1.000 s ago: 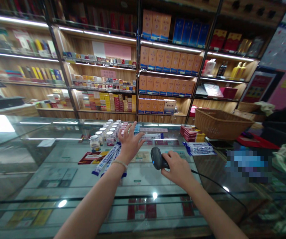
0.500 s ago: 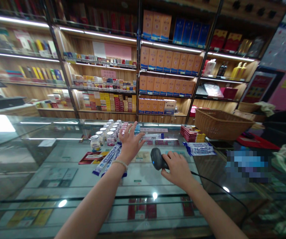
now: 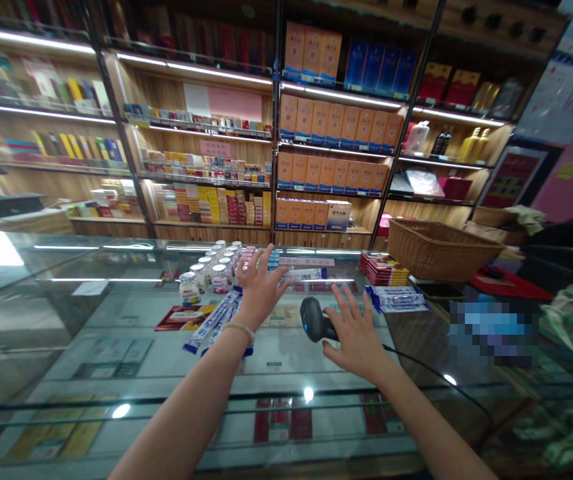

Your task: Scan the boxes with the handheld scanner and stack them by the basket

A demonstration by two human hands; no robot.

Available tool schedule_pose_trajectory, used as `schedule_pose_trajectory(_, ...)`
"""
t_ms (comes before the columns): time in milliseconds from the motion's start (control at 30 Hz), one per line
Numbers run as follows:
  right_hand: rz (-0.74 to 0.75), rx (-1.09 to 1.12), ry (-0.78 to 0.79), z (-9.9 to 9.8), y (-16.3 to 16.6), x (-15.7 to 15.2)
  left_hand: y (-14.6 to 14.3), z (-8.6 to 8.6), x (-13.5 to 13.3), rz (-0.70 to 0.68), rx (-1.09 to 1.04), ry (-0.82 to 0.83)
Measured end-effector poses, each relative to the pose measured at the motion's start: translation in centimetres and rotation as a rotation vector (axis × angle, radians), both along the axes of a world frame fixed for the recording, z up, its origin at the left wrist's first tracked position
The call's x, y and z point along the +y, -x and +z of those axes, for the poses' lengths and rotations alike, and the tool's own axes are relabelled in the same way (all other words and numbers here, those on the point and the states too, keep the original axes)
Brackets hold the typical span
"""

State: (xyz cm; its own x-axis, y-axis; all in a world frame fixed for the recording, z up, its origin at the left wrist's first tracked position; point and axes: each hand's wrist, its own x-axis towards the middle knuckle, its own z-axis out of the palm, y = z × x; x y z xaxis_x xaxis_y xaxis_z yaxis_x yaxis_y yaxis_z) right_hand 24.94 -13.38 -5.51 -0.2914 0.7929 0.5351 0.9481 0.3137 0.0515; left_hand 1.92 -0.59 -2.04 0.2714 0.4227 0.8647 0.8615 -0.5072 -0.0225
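Note:
My left hand (image 3: 260,287) is spread over the glass counter with nothing in its fingers. Beneath and beside its wrist lie several long blue-and-white sachets (image 3: 214,321). Just beyond it stand rows of white-capped small jars (image 3: 219,278). One more blue-and-white sachet (image 3: 306,274) lies to the right of its fingertips. A black barcode scanner (image 3: 311,319) rests on the glass, its cable running off to the right. My right hand (image 3: 354,333) is over the scanner's handle with fingers stretched apart, not wrapped round it. Whether the palm touches the handle is hidden.
A flat red-and-yellow packet (image 3: 181,318) lies left of the sachets. To the right are a stack of red-and-yellow packets (image 3: 382,269), a bundle of blue-and-white sachets (image 3: 399,299) and a wicker basket (image 3: 441,250). Stocked shelves (image 3: 336,140) line the back wall.
My right hand has loosened from the scanner's handle, its fingers now lifted and spread. My left hand stays spread in nearly the same place.

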Motion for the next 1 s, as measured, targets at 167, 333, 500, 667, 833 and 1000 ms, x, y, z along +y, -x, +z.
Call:
schedule_pose_trajectory(167, 0.074, -0.039, -0.055, 1.6, -1.3, 0.3, 0.0, 0.0, 0.0, -0.003, -0.011, 0.000)
schedule_pose_trajectory(333, 0.033, -0.022, -0.249, 5.2, -2.2, 3.1, 0.0, 0.2, -0.1, 0.009, 0.004, 0.016)
schedule_pose_trajectory(500, 0.013, -0.042, -0.369, 7.0, -2.7, 7.4, -0.1, 0.2, -0.1, 0.014, 0.005, 0.021)
schedule_pose_trajectory(667, 0.064, -0.053, -0.386, 6.2, -2.7, 9.8, 0.0, 0.2, 0.0, 0.009, 0.017, 0.031)
schedule_pose_trajectory(833, 0.077, -0.050, -0.461, 4.1, -2.1, 10.5, 0.0, 0.4, -0.1, 0.016, 0.042, 0.021)
schedule_pose_trajectory(1000, 0.097, -0.076, -0.508, 3.0, -2.2, 10.5, -0.3, 0.5, -0.4, -0.001, 0.068, 0.006)
